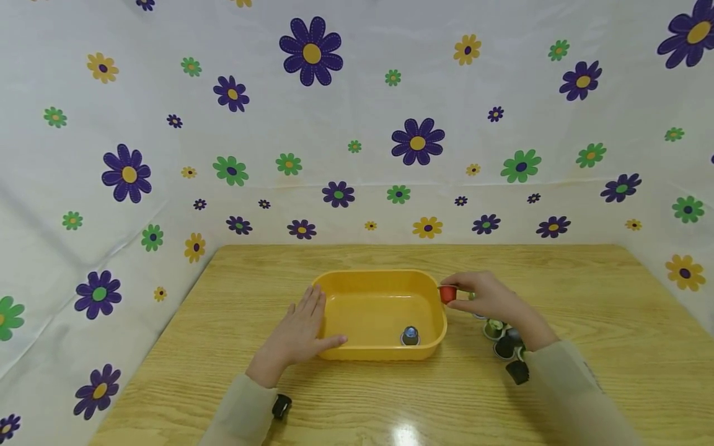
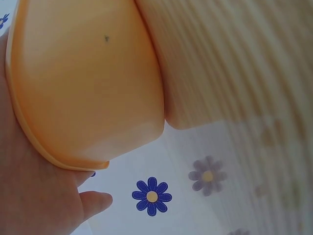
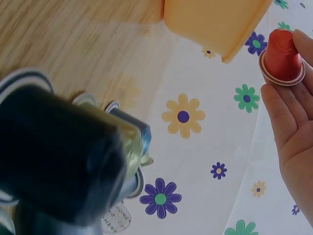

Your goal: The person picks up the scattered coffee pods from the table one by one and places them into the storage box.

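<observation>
Between thumb and fingers, my right hand (image 1: 489, 298) pinches a red coffee capsule (image 1: 448, 294) beside the right rim of a yellow plastic basin (image 1: 385, 353). The right wrist view shows the same red capsule (image 3: 282, 56) with its flanged rim facing down the fingers. My left hand (image 1: 298, 331) rests on the basin's left rim, fingers straight along it and thumb over the near edge. One blue-grey coffee capsule (image 1: 410, 336) stands inside the basin, near its front right corner.
Several used-looking capsules lie on the wooden table (image 1: 357, 402) right of the basin, partly behind my right forearm, among them a dark capsule (image 1: 517, 372) and a green capsule (image 1: 493, 329). A flower-printed cloth (image 1: 357, 111) closes off the back and sides.
</observation>
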A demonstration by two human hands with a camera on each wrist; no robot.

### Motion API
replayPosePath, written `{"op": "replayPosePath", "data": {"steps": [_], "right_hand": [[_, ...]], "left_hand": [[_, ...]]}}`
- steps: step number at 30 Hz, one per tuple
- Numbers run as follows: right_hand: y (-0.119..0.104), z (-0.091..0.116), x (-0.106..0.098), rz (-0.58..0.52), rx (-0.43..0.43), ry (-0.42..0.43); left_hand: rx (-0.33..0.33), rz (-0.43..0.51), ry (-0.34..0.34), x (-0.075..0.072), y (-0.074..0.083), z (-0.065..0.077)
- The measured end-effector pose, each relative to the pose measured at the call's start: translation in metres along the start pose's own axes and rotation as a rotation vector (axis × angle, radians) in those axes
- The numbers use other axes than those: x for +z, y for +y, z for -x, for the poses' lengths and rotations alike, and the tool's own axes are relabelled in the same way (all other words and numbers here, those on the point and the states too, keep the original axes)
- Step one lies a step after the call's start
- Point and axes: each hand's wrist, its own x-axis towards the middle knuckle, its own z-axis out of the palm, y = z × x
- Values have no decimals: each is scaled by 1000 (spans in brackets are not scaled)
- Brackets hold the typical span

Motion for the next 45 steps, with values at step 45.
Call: {"op": "replayPosePath", "data": {"steps": [45], "right_hand": [[-6, -35, 27, -20, -43, -53]], "left_hand": [[4, -8, -3, 1, 0, -1]]}}
